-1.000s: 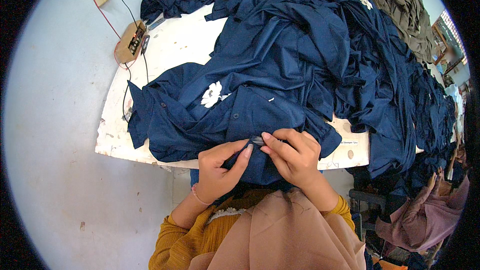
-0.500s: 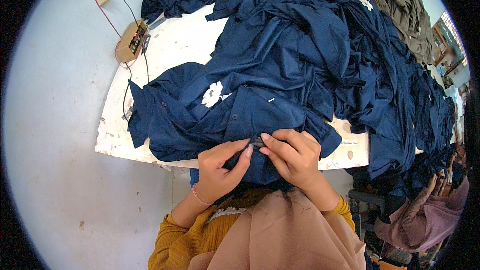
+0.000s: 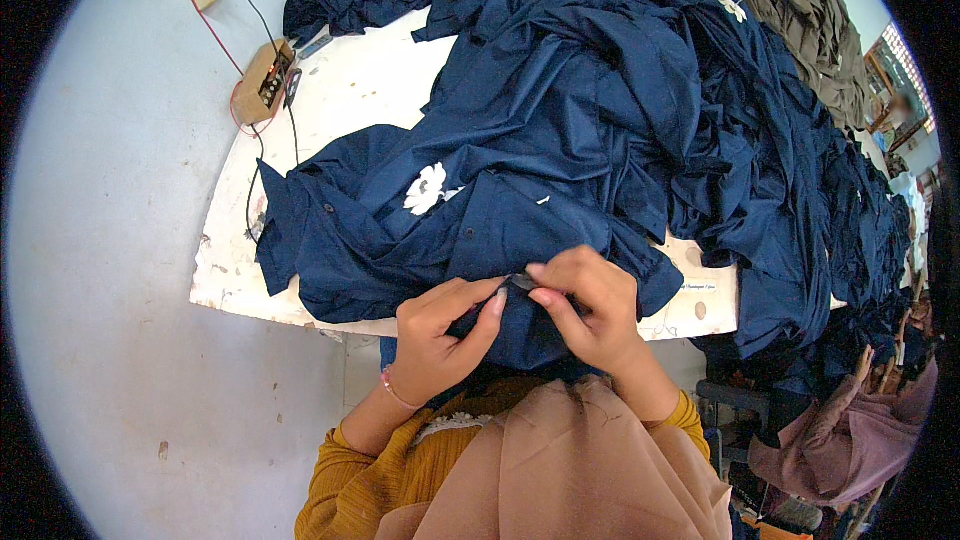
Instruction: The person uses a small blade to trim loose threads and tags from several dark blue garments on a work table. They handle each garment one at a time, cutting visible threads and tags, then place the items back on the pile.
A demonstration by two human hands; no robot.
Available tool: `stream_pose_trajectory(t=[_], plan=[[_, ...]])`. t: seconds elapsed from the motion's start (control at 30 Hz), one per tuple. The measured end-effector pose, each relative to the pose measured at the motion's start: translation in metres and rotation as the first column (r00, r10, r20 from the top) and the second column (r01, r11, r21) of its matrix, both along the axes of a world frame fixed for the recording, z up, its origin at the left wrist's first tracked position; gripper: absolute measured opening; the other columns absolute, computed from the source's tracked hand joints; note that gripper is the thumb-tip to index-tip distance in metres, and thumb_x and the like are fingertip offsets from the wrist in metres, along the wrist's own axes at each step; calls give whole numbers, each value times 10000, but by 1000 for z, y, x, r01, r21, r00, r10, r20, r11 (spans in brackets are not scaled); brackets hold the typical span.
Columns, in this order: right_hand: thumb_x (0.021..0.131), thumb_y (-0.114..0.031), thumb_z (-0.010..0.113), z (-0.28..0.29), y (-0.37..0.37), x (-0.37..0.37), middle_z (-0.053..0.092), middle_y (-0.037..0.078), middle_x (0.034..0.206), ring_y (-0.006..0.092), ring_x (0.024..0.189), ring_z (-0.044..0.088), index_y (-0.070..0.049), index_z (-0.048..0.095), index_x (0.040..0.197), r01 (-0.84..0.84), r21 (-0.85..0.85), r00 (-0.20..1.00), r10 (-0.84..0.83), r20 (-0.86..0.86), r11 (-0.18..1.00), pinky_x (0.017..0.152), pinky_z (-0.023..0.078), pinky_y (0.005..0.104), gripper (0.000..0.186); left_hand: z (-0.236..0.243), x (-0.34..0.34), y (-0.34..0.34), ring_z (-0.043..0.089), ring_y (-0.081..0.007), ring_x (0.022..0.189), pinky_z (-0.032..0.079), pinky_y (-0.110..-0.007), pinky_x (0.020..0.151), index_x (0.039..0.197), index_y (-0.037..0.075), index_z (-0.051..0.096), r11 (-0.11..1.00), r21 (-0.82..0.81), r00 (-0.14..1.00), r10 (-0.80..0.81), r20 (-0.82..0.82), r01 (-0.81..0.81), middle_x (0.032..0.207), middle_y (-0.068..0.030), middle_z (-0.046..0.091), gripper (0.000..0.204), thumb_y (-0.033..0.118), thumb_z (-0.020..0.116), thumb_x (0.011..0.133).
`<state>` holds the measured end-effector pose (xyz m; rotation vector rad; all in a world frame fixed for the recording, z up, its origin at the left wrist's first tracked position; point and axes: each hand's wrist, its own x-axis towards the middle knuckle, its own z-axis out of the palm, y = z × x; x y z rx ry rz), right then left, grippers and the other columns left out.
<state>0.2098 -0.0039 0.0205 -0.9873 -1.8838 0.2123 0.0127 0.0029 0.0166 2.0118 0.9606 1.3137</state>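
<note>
A navy blue shirt (image 3: pixel 560 220) with dark buttons and a white flower motif (image 3: pixel 425 189) lies bunched over the near table edge. My left hand (image 3: pixel 450 330) is closed, pinching a fold of its front between thumb and forefinger. Close beside it, my right hand (image 3: pixel 590 310) has its thumb and forefinger around a small dark grey piece (image 3: pixel 522 283) at the same fold. Whether that piece is a button, a small tool or turned cloth, I cannot make out. A dark button (image 3: pixel 469 233) shows on the shirt just beyond my hands.
More navy garments (image 3: pixel 740 150) are heaped across the white table (image 3: pixel 375 75), with brown cloth (image 3: pixel 790 0) at the far right. A socket box (image 3: pixel 265 85) with cables sits at the left edge. Another person's sleeve (image 3: pixel 850 440) shows at lower right.
My right thumb and forefinger have shifted slightly and spread a little apart at the fold. My left hand keeps its pinch in nearly the same place.
</note>
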Motion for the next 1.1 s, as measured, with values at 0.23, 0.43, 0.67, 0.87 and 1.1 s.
stream_pose_trajectory(t=[0.23,0.43,0.67,0.87,1.1], plan=[[776,-175,820,5,1,-5,584,32,656,199,553,515,-49,720,804,-235,-387,942,110,-318,892,524,378,302,163,-10,-5,5,685,-214,705,526,-318,634,981,45,746,968,249,986,36,-160,5,892,-86,731,228,17,762,755],[830,-257,762,5,9,31,511,38,602,250,545,543,-96,663,738,-851,-141,520,780,-349,505,538,379,353,210,-14,-11,12,668,-165,691,516,-299,644,926,67,762,863,495,985,153,-77,-96,918,-65,742,235,2,793,703],[770,-257,798,-6,-9,9,633,12,841,170,654,591,-146,699,1034,115,149,969,-144,202,982,550,370,324,303,-12,-12,10,643,-155,656,514,-290,644,929,61,764,846,526,982,162,-96,-88,909,-77,738,254,5,797,683],[714,-273,824,-7,-10,5,637,-27,805,110,598,550,-204,737,1038,95,331,946,-189,264,939,504,327,280,342,-10,-13,9,637,-150,653,511,-291,640,938,58,765,839,537,977,176,-122,-84,906,-73,733,257,14,792,686],[743,-275,800,-6,-10,4,635,-32,796,121,615,566,-198,745,1064,62,203,960,-114,254,977,518,355,284,335,-11,-11,8,630,-146,652,507,-285,641,935,51,763,840,537,979,164,-124,-73,891,-68,727,243,16,788,696]])
